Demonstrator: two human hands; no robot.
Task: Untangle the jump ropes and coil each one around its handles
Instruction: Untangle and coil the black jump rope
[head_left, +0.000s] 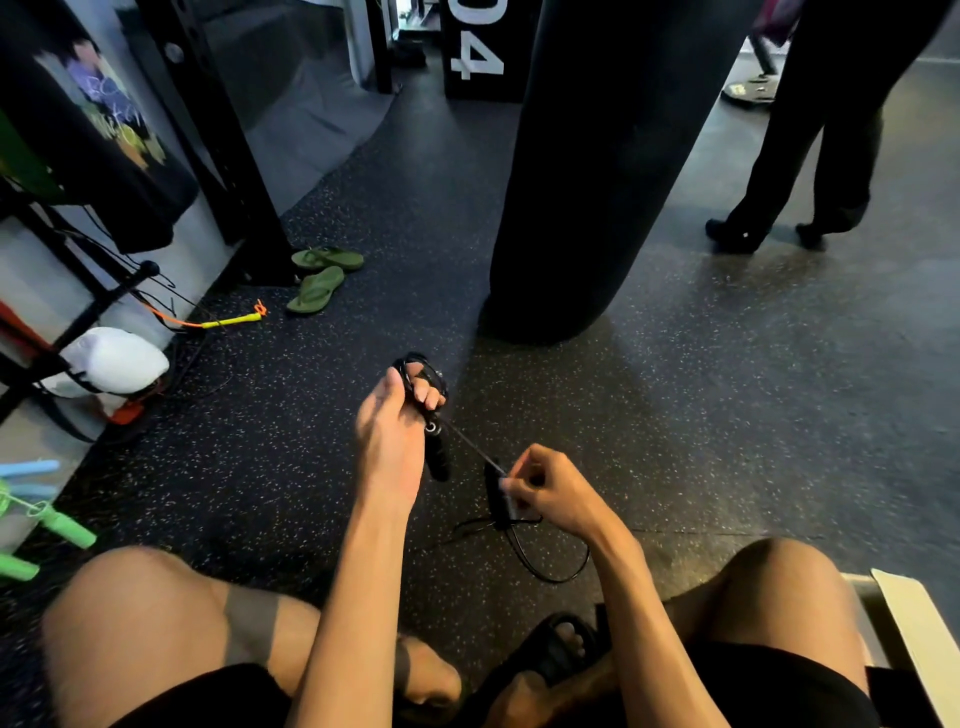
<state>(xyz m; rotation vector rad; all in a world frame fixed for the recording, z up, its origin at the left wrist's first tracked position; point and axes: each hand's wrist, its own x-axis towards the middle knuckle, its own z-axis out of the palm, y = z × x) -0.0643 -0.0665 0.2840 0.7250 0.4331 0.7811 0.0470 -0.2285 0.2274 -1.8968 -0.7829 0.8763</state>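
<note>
I sit cross-legged on a speckled black floor. My left hand (393, 434) grips a black jump rope handle (438, 457), with coils of thin black rope (422, 364) wound around its top end by my fingers. A taut stretch of the rope (475, 448) runs down to my right hand (550, 491), which pinches it. Below that hand hangs the second black handle (497, 501), and a loose loop of the cord (556, 571) lies on the floor in front of my legs.
A black punching bag (587, 171) hangs just ahead. A person's legs (810, 156) stand at the right. Green flip-flops (319, 278), an orange and yellow rope (223, 321) and a white bag (111, 361) lie left; green and blue handles (62, 527) at far left.
</note>
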